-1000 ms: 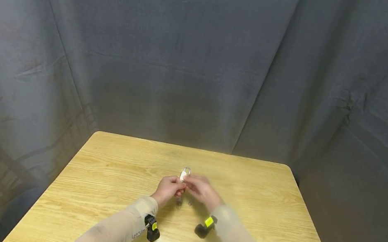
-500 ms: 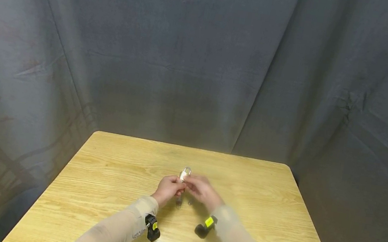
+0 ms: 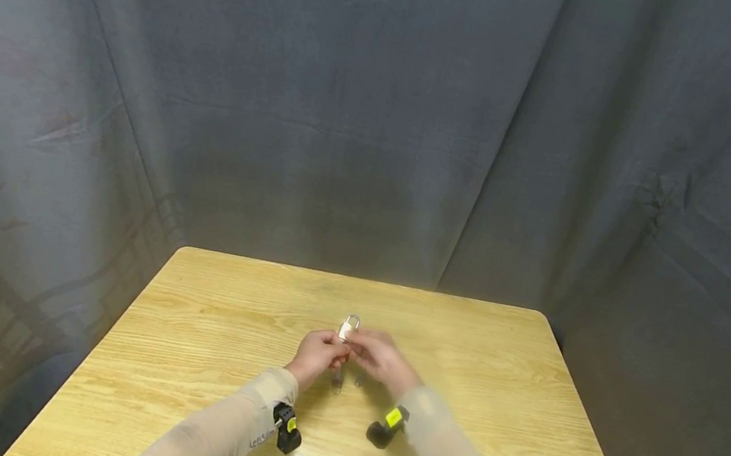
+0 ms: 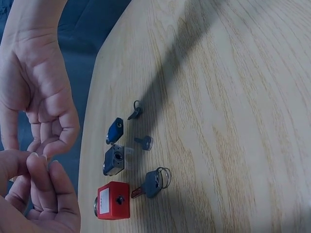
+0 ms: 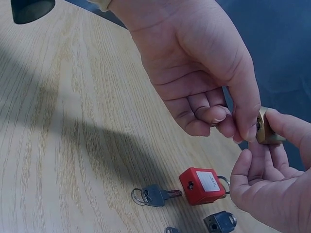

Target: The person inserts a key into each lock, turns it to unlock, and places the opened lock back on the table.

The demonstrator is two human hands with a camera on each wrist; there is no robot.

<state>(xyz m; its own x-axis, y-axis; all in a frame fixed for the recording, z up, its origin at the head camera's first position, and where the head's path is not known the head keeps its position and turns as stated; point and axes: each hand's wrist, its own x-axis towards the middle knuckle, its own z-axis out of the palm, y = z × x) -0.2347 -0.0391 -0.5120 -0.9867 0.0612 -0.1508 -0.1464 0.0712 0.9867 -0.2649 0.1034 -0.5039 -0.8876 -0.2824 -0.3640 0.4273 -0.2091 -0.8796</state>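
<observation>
1. The left hand (image 3: pixel 316 355) is raised above the light wooden table (image 3: pixel 194 328), thumb and fingers pinching the small brass padlock with a silver shackle (image 3: pixel 348 328). In the right wrist view this hand (image 5: pixel 204 73) has its palm turned toward the camera, with the lower fingers curled inward.
2. The right hand (image 3: pixel 381 360) meets the left at the padlock, which sits in the air between them. In the right wrist view its fingertips (image 5: pixel 286 128) touch the brass body (image 5: pixel 266 127); the other fingers are loosely bent. Whether it holds a key cannot be told.
3. Both forearms, in beige sleeves, converge from the near table edge; each wrist carries a black camera unit with a yellow tag (image 3: pixel 287 428).
4. On the table below the hands lie 5 items: a red square padlock (image 4: pixel 112 200), a dark grey padlock (image 4: pixel 114 161), a blue-headed key (image 4: pixel 114 131), a dark key on a ring (image 4: pixel 153 183), and 2 small loose keys (image 4: pixel 144 141).
5. Grey fabric drapes (image 3: pixel 384 105) behind the table.
</observation>
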